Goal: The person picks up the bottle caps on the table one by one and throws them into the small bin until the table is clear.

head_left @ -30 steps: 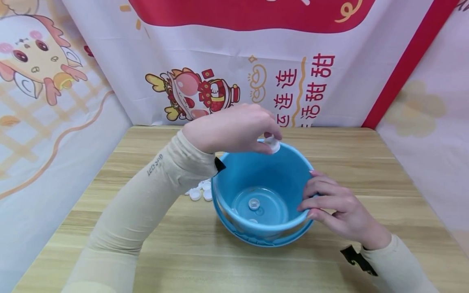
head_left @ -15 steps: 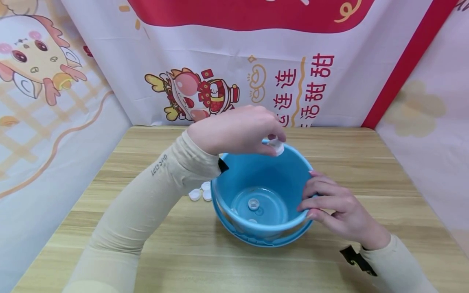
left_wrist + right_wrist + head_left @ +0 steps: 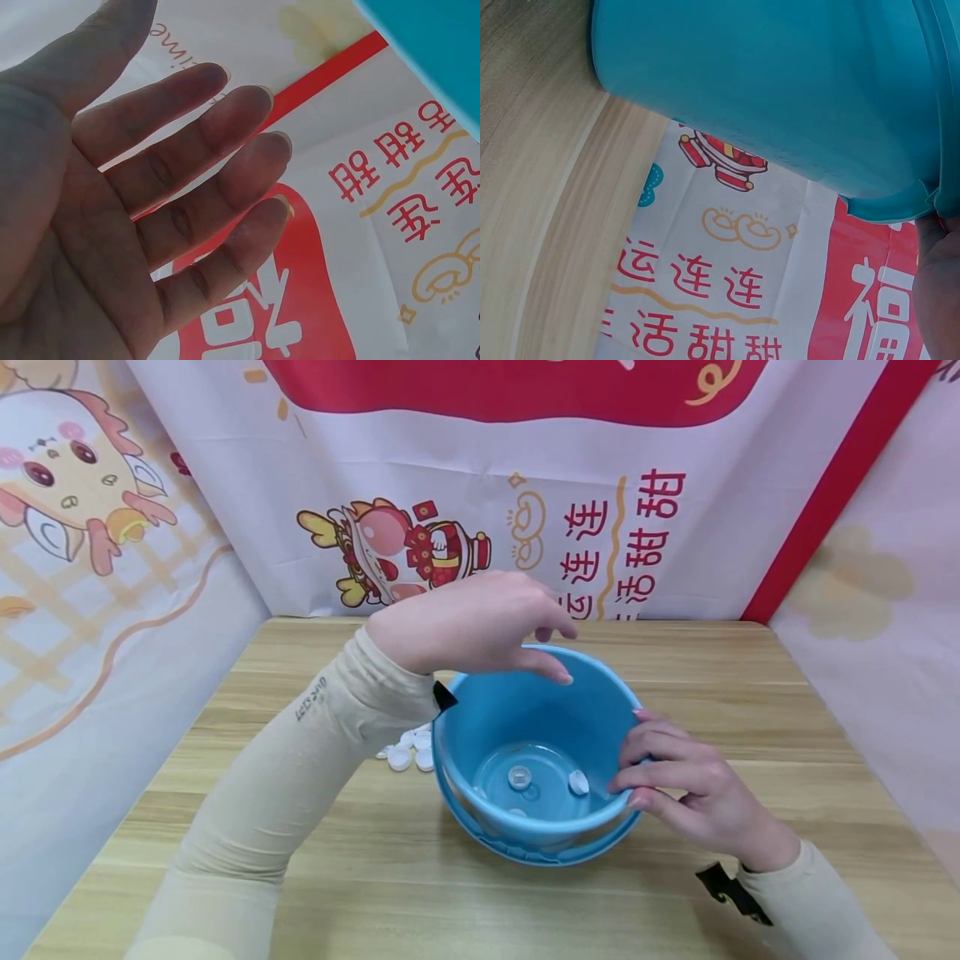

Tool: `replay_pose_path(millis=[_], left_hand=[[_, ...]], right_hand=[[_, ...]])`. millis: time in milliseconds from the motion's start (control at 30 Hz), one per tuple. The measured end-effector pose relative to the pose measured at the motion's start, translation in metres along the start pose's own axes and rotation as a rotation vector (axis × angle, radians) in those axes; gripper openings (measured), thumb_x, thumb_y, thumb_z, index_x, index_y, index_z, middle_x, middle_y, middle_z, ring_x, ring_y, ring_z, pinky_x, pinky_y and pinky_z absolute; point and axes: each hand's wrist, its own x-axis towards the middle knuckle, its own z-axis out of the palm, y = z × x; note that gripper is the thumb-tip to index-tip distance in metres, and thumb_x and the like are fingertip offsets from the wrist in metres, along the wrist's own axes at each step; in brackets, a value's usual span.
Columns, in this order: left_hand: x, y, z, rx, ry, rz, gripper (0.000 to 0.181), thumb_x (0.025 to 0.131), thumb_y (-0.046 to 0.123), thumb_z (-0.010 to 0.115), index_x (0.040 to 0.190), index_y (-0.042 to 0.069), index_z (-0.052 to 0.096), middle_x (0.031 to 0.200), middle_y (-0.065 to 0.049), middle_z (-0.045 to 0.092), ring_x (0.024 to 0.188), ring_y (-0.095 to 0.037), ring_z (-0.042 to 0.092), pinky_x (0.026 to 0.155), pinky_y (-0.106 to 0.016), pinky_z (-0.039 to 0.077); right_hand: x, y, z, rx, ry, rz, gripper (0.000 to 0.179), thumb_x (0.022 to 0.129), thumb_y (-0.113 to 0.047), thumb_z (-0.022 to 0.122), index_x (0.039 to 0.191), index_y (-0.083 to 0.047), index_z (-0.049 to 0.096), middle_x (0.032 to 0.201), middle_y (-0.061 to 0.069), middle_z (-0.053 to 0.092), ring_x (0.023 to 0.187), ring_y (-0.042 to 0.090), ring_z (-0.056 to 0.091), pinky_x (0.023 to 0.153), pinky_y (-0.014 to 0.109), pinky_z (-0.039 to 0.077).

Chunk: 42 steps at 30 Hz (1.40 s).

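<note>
A blue bucket (image 3: 547, 706) stands on the table. My right hand (image 3: 678, 777) grips its right rim, fingers over the inside and thumb near the front edge. In the right wrist view the bucket's outer wall (image 3: 765, 90) fills the top, with part of the hand (image 3: 939, 281) at the right edge. My left hand (image 3: 480, 620) hovers over the far left rim with thumb and fingers apart. The left wrist view shows a bare palm (image 3: 105, 225) with spread fingers. A white bottle cap (image 3: 578, 782) lies inside on the right, another cap (image 3: 519, 777) near the middle of the bottom.
Several white bottle caps (image 3: 400, 757) lie on the wooden table (image 3: 360, 877) left of the bucket, partly hidden by the left sleeve (image 3: 300, 760). A printed cloth (image 3: 465, 452) hangs behind the table, with more cloth on both sides.
My left hand has let go of a bottle cap, which now lies in the bucket on the right. That hand shifted slightly right, then back left. The right hand has stayed at the rim.
</note>
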Motion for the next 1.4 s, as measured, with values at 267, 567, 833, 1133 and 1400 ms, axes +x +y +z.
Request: replay_pose_path(millis=[267, 567, 833, 1133, 1400], left_hand=[[-0.011, -0.009, 0.002, -0.029, 0.011, -0.035, 0.051, 0.084, 0.046, 0.075, 0.127, 0.019, 0.069, 0.111, 0.004, 0.069, 0.094, -0.008, 0.061, 0.079, -0.025, 0.055], [-0.041, -0.039, 0.015, -0.055, 0.006, -0.171, 0.048, 0.086, 0.044, 0.075, 0.126, 0.018, 0.069, 0.107, 0.002, 0.069, 0.094, -0.013, 0.062, 0.073, -0.028, 0.056], [-0.087, -0.086, 0.043, -0.088, 0.031, -0.267, 0.035, 0.089, 0.034, 0.075, 0.118, 0.014, 0.073, 0.097, 0.003, 0.069, 0.086, -0.013, 0.063, 0.075, -0.032, 0.056], [-0.135, -0.138, 0.105, -0.203, -0.053, -0.376, 0.032, 0.09, 0.024, 0.075, 0.116, 0.007, 0.073, 0.098, -0.002, 0.072, 0.08, -0.014, 0.065, 0.075, -0.035, 0.056], [-0.156, -0.161, 0.157, -0.276, -0.142, -0.418, 0.032, 0.091, 0.023, 0.074, 0.116, 0.004, 0.072, 0.088, 0.005, 0.068, 0.076, -0.012, 0.06, 0.069, -0.031, 0.052]], right_hand=[[-0.001, 0.0, 0.0, -0.003, -0.002, 0.003, 0.016, 0.096, -0.018, 0.067, 0.102, -0.006, 0.074, 0.097, 0.01, 0.064, 0.099, 0.023, 0.055, 0.116, 0.042, 0.026], [-0.002, 0.002, 0.0, -0.009, -0.001, 0.01, 0.015, 0.095, -0.019, 0.067, 0.101, -0.006, 0.075, 0.098, 0.01, 0.064, 0.1, 0.023, 0.055, 0.116, 0.041, 0.027], [-0.001, 0.001, 0.0, -0.007, -0.002, -0.002, 0.016, 0.096, -0.019, 0.067, 0.101, -0.007, 0.075, 0.098, 0.01, 0.064, 0.101, 0.024, 0.055, 0.116, 0.042, 0.026], [0.005, -0.004, 0.0, -0.013, 0.015, 0.001, 0.019, 0.097, -0.022, 0.065, 0.098, -0.005, 0.074, 0.095, 0.01, 0.063, 0.1, 0.023, 0.054, 0.116, 0.04, 0.027], [0.008, -0.007, 0.001, -0.014, 0.019, 0.005, 0.02, 0.097, -0.022, 0.064, 0.097, -0.005, 0.074, 0.094, 0.011, 0.063, 0.099, 0.023, 0.054, 0.116, 0.038, 0.027]])
